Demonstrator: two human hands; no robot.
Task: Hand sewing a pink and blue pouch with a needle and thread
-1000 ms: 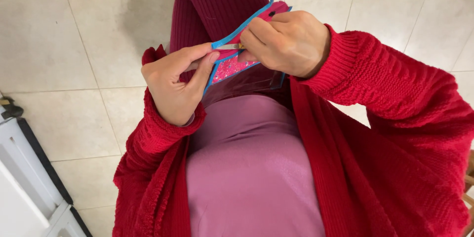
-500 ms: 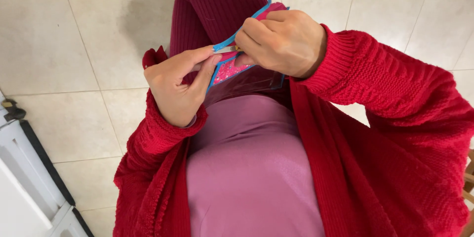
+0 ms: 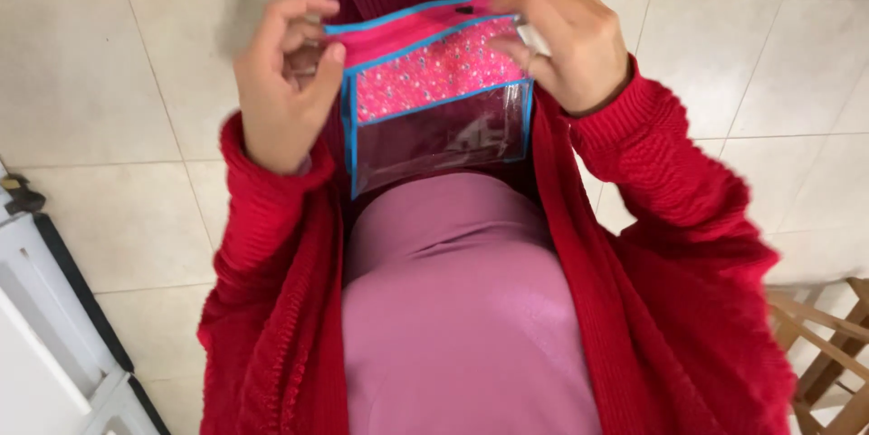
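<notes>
Pink fabric pouch with blue trim and clear plastic window point(image 3: 434, 95), being gripped at its top corners, left hand point(image 3: 281, 82) pinching one end, right hand point(image 3: 570, 41) pinching the other, above pale tiled floor point(image 3: 109, 109).

The light is bright and soft, and it falls evenly over everything. The tiled floor point(image 3: 109, 109) looks pale, with only faint shadows. The clear window of the pink pouch point(image 3: 434, 100) shows small shiny glints. Both hands look a bit blurry, and the red sleeve point(image 3: 688, 209) is smeared near its edge.
</notes>
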